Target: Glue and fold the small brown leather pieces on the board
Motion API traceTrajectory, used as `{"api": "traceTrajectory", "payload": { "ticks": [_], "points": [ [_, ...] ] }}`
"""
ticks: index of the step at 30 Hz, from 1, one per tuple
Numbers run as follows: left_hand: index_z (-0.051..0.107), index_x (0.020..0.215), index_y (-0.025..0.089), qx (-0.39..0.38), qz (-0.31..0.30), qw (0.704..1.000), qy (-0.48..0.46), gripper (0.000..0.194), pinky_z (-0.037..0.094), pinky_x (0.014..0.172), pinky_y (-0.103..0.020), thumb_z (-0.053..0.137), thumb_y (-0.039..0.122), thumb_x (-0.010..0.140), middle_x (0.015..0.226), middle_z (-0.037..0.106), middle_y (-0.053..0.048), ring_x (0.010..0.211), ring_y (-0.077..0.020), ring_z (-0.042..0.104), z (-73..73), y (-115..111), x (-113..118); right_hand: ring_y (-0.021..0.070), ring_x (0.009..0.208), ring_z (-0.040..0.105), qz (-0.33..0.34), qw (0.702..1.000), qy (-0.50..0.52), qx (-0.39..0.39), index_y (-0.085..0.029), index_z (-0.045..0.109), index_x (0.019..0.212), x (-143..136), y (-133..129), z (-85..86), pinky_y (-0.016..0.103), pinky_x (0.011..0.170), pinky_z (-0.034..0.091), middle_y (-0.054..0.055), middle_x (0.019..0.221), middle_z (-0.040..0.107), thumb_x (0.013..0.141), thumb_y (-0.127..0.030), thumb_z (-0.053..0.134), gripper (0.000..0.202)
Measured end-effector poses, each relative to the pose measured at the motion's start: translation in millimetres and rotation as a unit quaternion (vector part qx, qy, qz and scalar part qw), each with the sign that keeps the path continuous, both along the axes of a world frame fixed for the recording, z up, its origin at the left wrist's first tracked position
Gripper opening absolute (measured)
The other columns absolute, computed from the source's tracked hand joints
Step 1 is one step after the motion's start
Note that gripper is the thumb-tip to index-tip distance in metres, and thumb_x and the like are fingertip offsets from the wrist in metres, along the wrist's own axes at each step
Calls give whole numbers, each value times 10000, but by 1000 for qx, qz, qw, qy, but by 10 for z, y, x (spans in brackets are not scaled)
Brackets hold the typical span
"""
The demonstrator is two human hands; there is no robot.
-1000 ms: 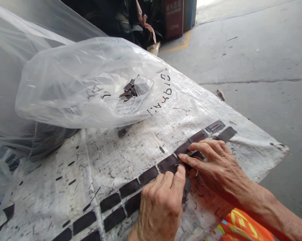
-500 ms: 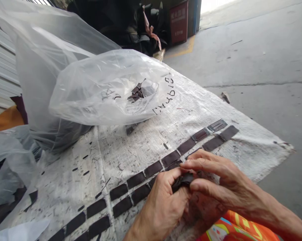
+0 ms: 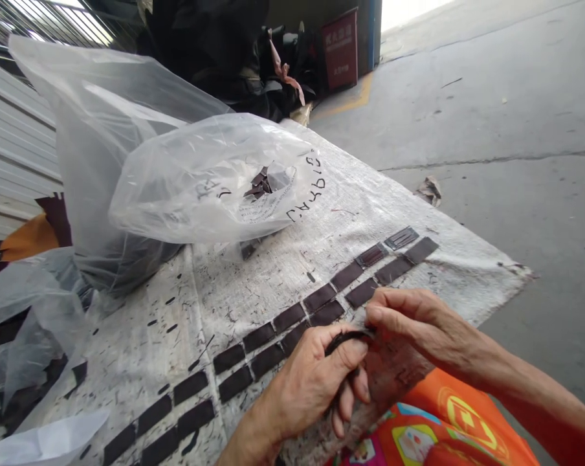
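Note:
My left hand (image 3: 307, 375) is closed around a dark, curved strip (image 3: 345, 336) of what looks like leather or cloth. Some dark material also shows between its lower fingers. At the strip's far end, my right hand (image 3: 413, 317) is pinched, thumb against fingers; its fingertips partly hide what they grip. Beyond both hands, dark flat rectangular pieces (image 3: 258, 338) lie in two slanting rows on a whitish cloth (image 3: 253, 272). Two pieces at the upper end of the far row, including a greyish one (image 3: 402, 237), show stitched outlines.
A clear plastic bag (image 3: 176, 175) with handwritten marks holds small dark scraps (image 3: 259, 184). Another plastic bag (image 3: 35, 310) lies at the left. Lint and offcuts dot the cloth. A red bin (image 3: 340, 48) stands at the back, with concrete floor (image 3: 496, 116) to the right.
My right hand's fingers have closed from a looser reach into a pinch. My left hand has shifted slightly left and down, its fingers now showing. The view has tilted a little.

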State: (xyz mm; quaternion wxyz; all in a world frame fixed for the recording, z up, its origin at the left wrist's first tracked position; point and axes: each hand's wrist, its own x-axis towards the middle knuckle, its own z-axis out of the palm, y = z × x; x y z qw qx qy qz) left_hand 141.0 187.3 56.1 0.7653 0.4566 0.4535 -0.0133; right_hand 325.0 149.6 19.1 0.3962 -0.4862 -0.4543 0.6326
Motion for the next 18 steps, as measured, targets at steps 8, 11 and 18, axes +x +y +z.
{"api": "traceTrajectory", "payload": {
  "ticks": [8,11,18],
  "points": [
    [558,700,138,-34,-14,999,-12,406,370,314,-125,584,508,866,451,530,33,300,-49,435,-38,19,138,87,545,403,5,999,-2,-34,-185,568,709,112,-65,-40,208,488,331,-48,581,487,833,-437,621,285],
    [568,789,132,-33,8,999,-14,338,388,320,-123,628,460,844,516,591,24,313,-48,466,-46,40,187,87,557,400,2,999,-38,-4,-184,561,673,167,-51,-56,204,488,323,-43,583,485,896,-464,540,359],
    [572,943,124,-51,61,996,-27,389,422,318,-131,633,492,835,633,664,-9,364,-68,537,-119,53,197,134,625,576,-58,994,-87,25,-218,706,1012,263,-34,-66,250,592,487,11,760,680,911,-532,503,387]
  ]
}}
